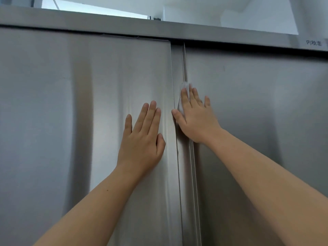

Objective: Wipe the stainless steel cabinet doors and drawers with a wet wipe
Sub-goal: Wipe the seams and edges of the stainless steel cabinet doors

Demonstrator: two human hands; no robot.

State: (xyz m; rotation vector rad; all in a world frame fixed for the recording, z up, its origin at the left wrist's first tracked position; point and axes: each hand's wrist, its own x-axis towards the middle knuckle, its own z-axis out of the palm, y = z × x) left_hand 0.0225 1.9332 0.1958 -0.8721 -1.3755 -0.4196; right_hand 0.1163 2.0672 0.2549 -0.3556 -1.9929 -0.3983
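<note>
a person's two bare hands rest flat against a stainless steel cabinet, seen from a head-worn camera. the left hand (142, 139) lies palm down on the left door (71, 121), fingers straight and close together, thumb out to the side, holding nothing. the right hand (194, 114) presses a white wet wipe (184, 86) flat against the inner edge of the right door (257, 112), just beside the vertical strip (177, 68) between the two doors; its fingers are straight and slightly spread, and the wipe shows above and beside the fingertips. a horizontal steel rail (124, 25) runs across the top, with a small label (313, 43) of blurred characters at far right.
</note>
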